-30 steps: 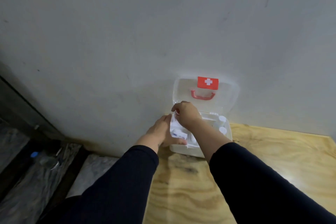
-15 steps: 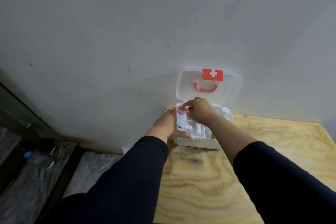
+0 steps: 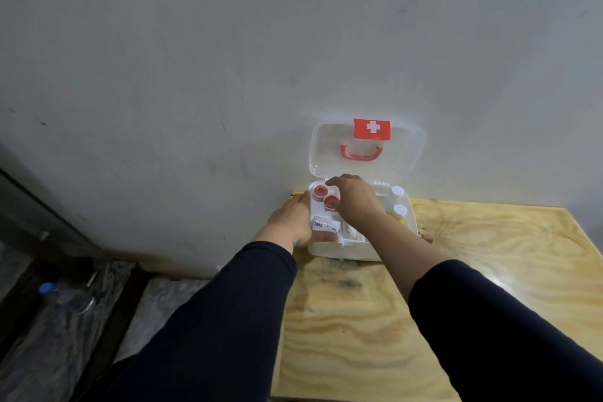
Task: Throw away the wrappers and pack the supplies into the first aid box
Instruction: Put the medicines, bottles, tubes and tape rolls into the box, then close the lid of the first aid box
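The white first aid box [image 3: 346, 253] stands open at the back of the wooden table, against the wall. Its clear lid [image 3: 408, 157], with a red cross label [image 3: 372, 128] and a red handle, leans upright on the wall. Inside on the left are two red-capped containers [image 3: 317, 191], with a white labelled packet [image 3: 324, 225] in front of them. Two white-capped bottles [image 3: 400, 209] stand at the right. My left hand [image 3: 292, 222] grips the box's left side, thumb over the packet. My right hand [image 3: 355, 202] hovers over the box, fingers spread, touching the nearer red cap [image 3: 330, 203].
The plywood table [image 3: 359, 320] ends at its left edge just left of the box. Below on the left lies a marbled floor with a clear, blue-capped plastic bottle [image 3: 65, 295]. The grey wall [image 3: 228, 75] stands right behind the box.
A second ago my right hand was pushing a white packet into the box. It has since moved back to the red-capped containers. My left hand stays on the box's side.
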The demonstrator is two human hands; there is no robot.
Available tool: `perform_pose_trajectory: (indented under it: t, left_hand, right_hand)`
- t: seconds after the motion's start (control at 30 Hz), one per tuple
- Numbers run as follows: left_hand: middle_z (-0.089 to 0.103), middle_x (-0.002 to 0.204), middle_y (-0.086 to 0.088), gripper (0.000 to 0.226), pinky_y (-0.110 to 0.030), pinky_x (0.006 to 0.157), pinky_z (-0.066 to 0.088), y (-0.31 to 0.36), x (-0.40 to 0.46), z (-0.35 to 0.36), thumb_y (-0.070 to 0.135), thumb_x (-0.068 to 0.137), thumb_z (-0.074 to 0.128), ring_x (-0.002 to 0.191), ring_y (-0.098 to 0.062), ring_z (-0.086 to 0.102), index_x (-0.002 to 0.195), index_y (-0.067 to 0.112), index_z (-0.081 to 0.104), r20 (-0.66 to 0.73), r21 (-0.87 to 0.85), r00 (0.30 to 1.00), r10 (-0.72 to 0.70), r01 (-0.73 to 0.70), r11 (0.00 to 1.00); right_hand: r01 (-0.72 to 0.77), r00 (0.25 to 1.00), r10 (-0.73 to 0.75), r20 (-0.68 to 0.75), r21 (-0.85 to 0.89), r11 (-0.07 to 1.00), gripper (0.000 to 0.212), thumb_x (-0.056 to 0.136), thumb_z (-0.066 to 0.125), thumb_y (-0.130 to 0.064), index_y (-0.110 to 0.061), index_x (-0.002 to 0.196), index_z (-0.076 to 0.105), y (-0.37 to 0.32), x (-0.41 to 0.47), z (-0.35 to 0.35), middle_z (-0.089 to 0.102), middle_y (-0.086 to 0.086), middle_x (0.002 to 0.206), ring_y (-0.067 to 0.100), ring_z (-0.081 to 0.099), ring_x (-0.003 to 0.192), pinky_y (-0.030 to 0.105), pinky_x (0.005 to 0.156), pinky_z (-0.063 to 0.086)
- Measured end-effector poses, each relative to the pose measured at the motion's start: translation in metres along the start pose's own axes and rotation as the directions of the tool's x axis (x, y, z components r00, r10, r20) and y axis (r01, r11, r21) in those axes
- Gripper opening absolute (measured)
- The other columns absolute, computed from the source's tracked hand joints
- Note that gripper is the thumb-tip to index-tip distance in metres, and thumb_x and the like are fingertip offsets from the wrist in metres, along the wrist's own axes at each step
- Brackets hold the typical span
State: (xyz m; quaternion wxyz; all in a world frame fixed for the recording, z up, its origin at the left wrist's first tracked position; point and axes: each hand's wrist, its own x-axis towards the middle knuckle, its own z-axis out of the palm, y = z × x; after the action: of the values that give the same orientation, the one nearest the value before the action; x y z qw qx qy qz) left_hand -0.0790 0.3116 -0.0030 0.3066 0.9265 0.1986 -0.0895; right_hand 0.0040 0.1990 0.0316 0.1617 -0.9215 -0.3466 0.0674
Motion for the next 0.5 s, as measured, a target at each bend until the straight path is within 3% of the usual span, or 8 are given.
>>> perform_pose_trajectory:
  t: [0.07, 0.13, 0.27, 0.4, 0.5]
  left_hand:
    - [0.051, 0.138, 0.001, 0.083, -0.047, 0.101, 0.047, 0.006, -0.001, -0.012, 0.071, 0.071, 0.064, 0.127, -0.028, 0.052, 0.139, 0.031, 0.037, -0.047, -0.036, 0.999, -0.014, 0.012, 0.999]
    - [0.026, 0.159, -0.004, 0.083, -0.045, 0.113, 0.032, 0.015, 0.001, -0.028, 0.066, 0.089, 0.044, 0.145, -0.028, 0.03, 0.152, 0.018, 0.019, -0.13, -0.08, 0.99, -0.05, 0.039, 0.996]
    - [0.013, 0.164, -0.004, 0.071, -0.04, 0.117, 0.023, 0.042, 0.007, -0.061, 0.055, 0.099, 0.026, 0.15, -0.022, 0.018, 0.155, 0.014, 0.009, -0.283, -0.135, 0.959, -0.018, -0.022, 0.991]
    - [0.018, 0.162, -0.007, 0.068, -0.039, 0.118, 0.021, 0.06, 0.019, -0.076, 0.052, 0.101, 0.024, 0.149, -0.023, 0.021, 0.154, 0.011, 0.014, -0.301, -0.203, 0.954, -0.006, -0.058, 0.977]
    - [0.018, 0.162, -0.006, 0.067, -0.038, 0.118, 0.021, 0.064, 0.023, -0.073, 0.052, 0.101, 0.023, 0.149, -0.023, 0.021, 0.155, 0.013, 0.014, -0.286, -0.237, 0.958, -0.01, -0.06, 0.97]
  right_hand:
    - [0.017, 0.995, -0.018, -0.097, -0.013, 1.0, 0.033, 0.087, 0.064, -0.019, -0.016, 0.12, 0.062, 0.006, -0.005, -0.012, 0.062, 0.005, 0.125, 0.025, 0.052, 0.119, 0.038, 0.098, 0.045]
    - [0.034, 0.967, -0.044, -0.251, -0.046, 0.998, 0.027, 0.086, 0.064, -0.016, -0.015, 0.113, 0.064, 0.015, -0.01, -0.026, 0.062, 0.004, 0.123, 0.026, 0.052, 0.118, 0.039, 0.095, 0.046]
    - [-0.088, 0.852, 0.022, -0.523, -0.102, 0.991, 0.033, 0.085, 0.066, -0.016, -0.017, 0.117, 0.058, 0.035, -0.013, -0.053, 0.056, 0.007, 0.12, 0.029, 0.051, 0.111, 0.038, 0.089, 0.047]
    - [-0.195, 0.856, 0.117, -0.504, -0.105, 0.975, 0.051, 0.087, 0.064, -0.026, -0.022, 0.134, 0.046, 0.047, 0.002, -0.072, 0.047, 0.007, 0.132, 0.028, 0.043, 0.123, 0.038, 0.098, 0.041]
    - [-0.194, 0.878, 0.141, -0.457, -0.07, 0.979, 0.05, 0.088, 0.062, -0.028, -0.025, 0.136, 0.047, 0.046, 0.013, -0.077, 0.049, 0.005, 0.133, 0.026, 0.041, 0.126, 0.039, 0.101, 0.04]
